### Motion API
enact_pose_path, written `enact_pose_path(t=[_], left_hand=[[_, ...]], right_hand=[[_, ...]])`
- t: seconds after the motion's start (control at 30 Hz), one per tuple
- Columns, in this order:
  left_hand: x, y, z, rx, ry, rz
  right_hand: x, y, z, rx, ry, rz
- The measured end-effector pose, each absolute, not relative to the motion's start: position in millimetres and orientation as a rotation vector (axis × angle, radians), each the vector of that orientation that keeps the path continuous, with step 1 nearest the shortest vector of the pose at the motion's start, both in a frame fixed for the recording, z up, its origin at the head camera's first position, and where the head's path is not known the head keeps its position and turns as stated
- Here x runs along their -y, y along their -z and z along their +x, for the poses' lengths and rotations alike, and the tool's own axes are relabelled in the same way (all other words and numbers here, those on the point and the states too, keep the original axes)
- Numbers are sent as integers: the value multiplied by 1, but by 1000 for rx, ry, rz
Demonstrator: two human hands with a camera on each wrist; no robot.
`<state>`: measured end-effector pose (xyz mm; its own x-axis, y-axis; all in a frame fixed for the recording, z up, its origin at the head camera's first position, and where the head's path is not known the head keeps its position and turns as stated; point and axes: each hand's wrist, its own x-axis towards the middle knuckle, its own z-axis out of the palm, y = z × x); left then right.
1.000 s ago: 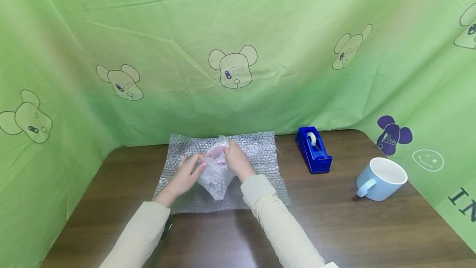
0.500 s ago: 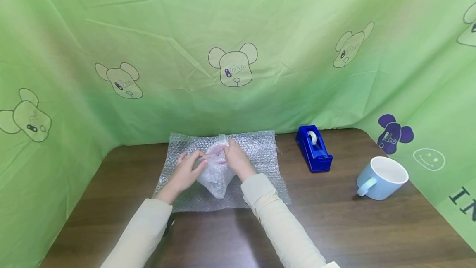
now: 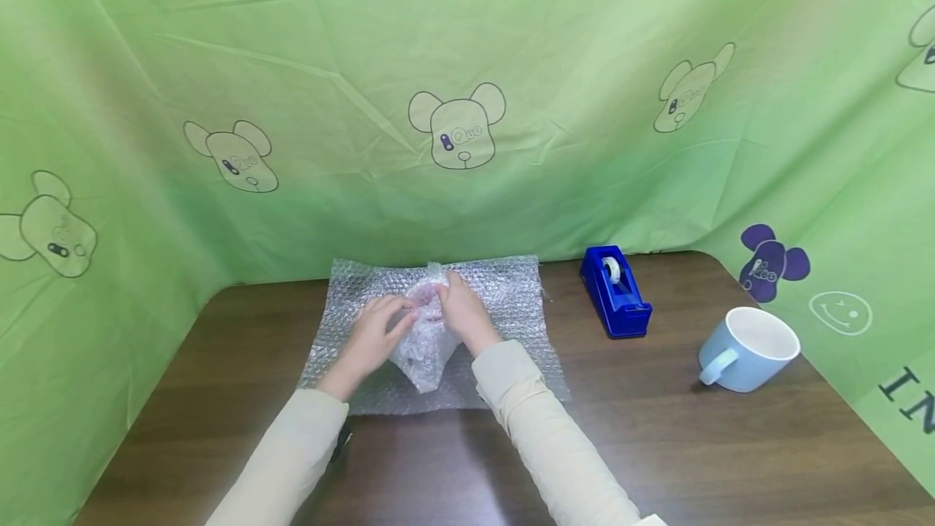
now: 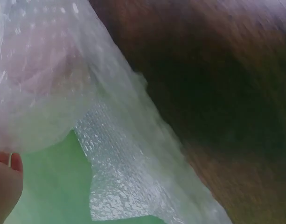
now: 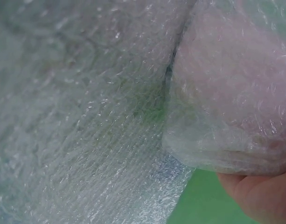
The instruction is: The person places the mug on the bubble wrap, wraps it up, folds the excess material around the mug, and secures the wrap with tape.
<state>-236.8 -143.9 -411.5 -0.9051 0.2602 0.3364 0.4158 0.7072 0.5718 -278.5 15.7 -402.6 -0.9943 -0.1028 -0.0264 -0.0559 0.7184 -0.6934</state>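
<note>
A pinkish, rounded item sits inside a crumpled bubble wrap bundle, its kind blurred by the plastic. My right hand grips the bundle's far right side, thumb over the top. On the left, my left hand pinches the wrap near the top opening between thumb and fingers. Beneath lies a flat sheet of bubble wrap. Close up in the right wrist view, fingers press against the wrapped pink item. The left wrist view shows the wrapping and part of a hand at the lower left edge.
A blue tape dispenser with a roll in it stands right of the sheet. Farther right is a light blue mug, handle towards the front left. Green printed cloth encloses the back and sides of the brown wooden table.
My left hand has shifted slightly right and closer to the bundle, its thumb and fingers drawing together on the wrap. My right hand keeps its hold in place.
</note>
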Motion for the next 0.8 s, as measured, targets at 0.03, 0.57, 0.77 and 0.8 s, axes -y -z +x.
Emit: enact_pose_path(t=[0.03, 0.57, 0.77, 0.8], left_hand=[[143, 411, -237, 2680, 979, -538], [123, 401, -255, 2702, 1007, -529], [121, 395, -254, 2739, 764, -501], [120, 394, -254, 2750, 722, -493]], right_hand=[[-16, 402, -278, -2846, 1163, -129], [-15, 405, -277, -2862, 1156, -166], [-16, 403, -279, -2863, 1148, -164], [-16, 403, -279, -2862, 1147, -163]])
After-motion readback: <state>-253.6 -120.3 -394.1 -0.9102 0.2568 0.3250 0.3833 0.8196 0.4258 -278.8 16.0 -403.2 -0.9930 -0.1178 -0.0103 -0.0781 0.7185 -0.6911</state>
